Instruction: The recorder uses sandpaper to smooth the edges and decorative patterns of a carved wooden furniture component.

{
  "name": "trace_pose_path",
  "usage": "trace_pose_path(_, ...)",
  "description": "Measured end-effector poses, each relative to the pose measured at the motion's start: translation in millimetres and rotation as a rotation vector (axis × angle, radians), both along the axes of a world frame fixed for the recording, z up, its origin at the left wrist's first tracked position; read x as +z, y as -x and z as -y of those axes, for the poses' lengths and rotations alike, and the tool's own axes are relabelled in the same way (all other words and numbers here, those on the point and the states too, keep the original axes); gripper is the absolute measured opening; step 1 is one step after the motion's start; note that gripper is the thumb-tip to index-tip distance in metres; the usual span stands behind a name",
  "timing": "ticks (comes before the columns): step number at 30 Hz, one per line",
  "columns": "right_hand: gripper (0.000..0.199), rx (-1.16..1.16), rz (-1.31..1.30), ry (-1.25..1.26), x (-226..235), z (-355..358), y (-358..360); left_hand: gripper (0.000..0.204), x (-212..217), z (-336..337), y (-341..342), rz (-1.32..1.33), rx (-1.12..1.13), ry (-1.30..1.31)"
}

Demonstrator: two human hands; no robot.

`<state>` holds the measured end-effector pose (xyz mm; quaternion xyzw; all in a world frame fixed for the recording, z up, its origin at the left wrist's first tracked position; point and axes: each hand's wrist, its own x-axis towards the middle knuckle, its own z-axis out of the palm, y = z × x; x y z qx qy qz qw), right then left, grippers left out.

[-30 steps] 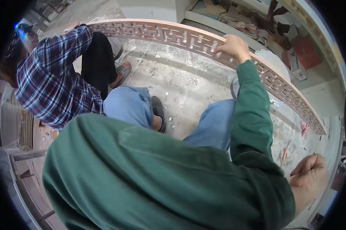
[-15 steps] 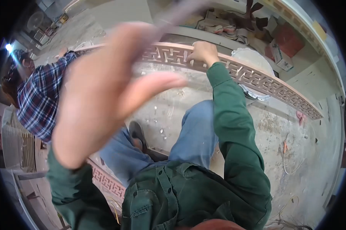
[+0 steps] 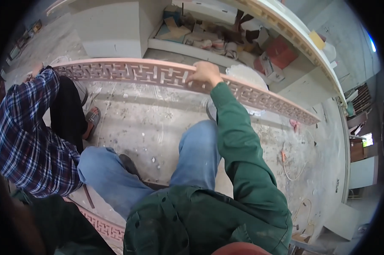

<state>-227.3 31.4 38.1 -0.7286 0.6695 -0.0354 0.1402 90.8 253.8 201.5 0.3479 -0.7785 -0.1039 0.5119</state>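
One right hand (image 3: pixel 204 73) curls closed over the top of a pink lattice board (image 3: pixel 168 75), on edge beyond the knees (image 3: pixel 198 134); the left hand is out of sight. The board seems light, stiff, breakable mid-lattice: hold its rim (image 3: pixel 128 62).

Stained grey concrete floor (image 3: pixel 132 114)

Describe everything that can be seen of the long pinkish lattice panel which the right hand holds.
The long pinkish lattice panel looks like wood or board, cut through with a right-angled geometric pattern below a plain upper edge. It appears to stand on its long side, crossing the view; its bend may come from the lens. The bare right hand closes its grip over that edge near the middle. The co-worker's hand is by the left end; contact is unclear.
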Motion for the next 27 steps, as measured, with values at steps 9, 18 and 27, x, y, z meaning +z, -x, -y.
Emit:
trace_pose_path(9, 0.046, 0.055, -0.166, 0.081, -42.5, -13.4, -0.5, 0.053, 50.5, 3.7, -80.0, 0.078, 0.174, 0.357)
trace_pose_path(18, 0.026, 0.012, 0.057, -0.052, 11.0, -27.6, -31.8, 0.046, 53.8, -40.6, -116.7, 0.134, 0.367, 0.259)
trace_pose_path(27, 0.046, -0.005, -0.089, 0.031, -9.5, -11.8, -8.8, 0.04, 23.3, 7.1, -93.1, -0.08, 0.271, 0.373)
